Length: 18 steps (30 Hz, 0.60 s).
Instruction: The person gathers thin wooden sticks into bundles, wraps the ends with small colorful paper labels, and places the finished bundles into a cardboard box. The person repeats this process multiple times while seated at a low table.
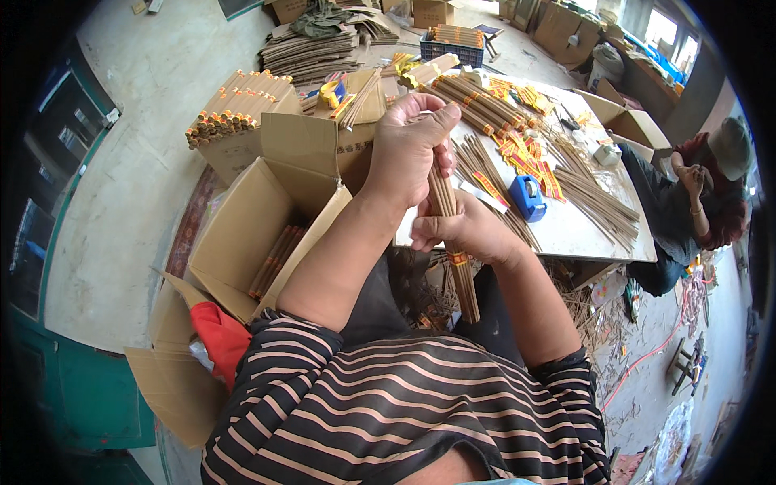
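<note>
Thin sticks in two hands, and they could slip.

The left hand (411, 145) curls around the top of the bundle (468, 296), and the right hand (467, 226) wraps its middle, just above the red and yellow band (457, 259). The bundle hangs tilted over the lap (496, 314), near the edge of the table (574, 234). If the right hand lets up, sticks could slide out of the bottom (how tight the band is, nobody can tell). Squeezing too hard could snap some, since they look thin.
</note>
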Tool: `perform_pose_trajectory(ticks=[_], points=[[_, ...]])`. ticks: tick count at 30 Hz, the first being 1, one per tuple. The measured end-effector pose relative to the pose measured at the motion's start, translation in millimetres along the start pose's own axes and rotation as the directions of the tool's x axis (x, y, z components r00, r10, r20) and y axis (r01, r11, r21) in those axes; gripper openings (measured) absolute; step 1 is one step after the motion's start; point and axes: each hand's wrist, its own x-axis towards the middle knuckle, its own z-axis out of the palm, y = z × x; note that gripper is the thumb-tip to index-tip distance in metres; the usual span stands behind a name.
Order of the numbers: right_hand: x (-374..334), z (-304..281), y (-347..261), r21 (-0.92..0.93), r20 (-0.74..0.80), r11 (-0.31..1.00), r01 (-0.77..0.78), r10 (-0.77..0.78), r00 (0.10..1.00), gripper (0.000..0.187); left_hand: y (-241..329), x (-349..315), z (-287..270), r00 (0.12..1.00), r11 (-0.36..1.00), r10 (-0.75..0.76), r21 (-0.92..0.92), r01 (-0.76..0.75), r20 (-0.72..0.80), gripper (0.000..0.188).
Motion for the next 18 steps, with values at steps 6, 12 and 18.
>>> perform_pose_trajectory(ticks=[6,12,18], points=[[-12,15,-11,-0.181,-0.044,0.983,-0.017,0.009,0.999,0.019,7,-12,-6,0.989,0.987,-0.007,-0.156,0.031,0.151,0.023],[-9,20,21,-0.506,-0.217,0.836,0.215,-0.364,0.906,0.025,-8,-35,0,0.987,0.987,0.148,-0.048,-0.151,-0.054,0.044],[-14,29,19,-0.564,-0.242,0.815,0.129,-0.313,0.918,0.027,-9,-52,-5,0.992,0.994,0.097,-0.042,-0.101,-0.082,0.032]])
